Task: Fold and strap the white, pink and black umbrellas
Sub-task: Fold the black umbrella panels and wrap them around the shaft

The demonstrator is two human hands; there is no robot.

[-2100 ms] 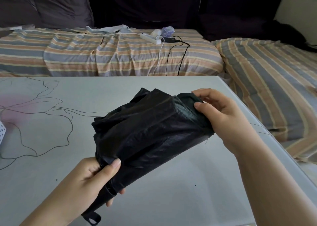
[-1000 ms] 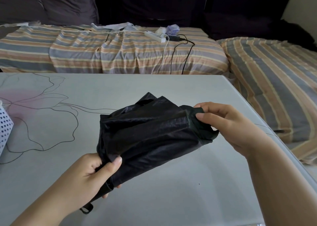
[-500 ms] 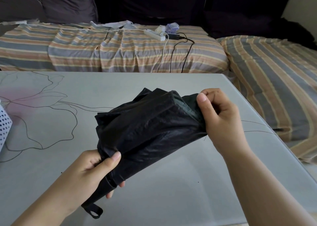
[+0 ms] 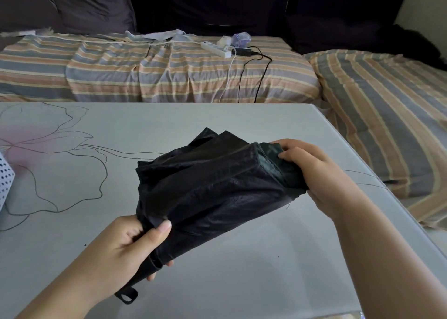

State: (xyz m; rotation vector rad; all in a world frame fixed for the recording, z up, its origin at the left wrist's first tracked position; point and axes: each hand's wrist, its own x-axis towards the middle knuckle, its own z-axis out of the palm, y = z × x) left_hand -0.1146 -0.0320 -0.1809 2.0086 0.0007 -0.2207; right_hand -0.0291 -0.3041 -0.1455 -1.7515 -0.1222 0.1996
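Surface: grey table [image 4: 242, 282] with flower drawing, striped sofa [image 4: 169, 76] behind.
Black umbrella [image 4: 212, 193]: held above table, canopy bunched.
Left hand [image 4: 130, 243]: wrapped round handle end.
Right hand [image 4: 312, 173]: pinching canopy's far edge.

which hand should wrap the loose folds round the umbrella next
Probably the right hand: it already pinches the loose canopy end of the crinkled black fabric umbrella, while the left hand grips its handle end as an anchor.

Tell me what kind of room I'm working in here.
Likely a home living room or bedroom: striped bedding over a couch or bed, dark cushions behind it, a power strip with chargers, and a grey flower-patterned table.
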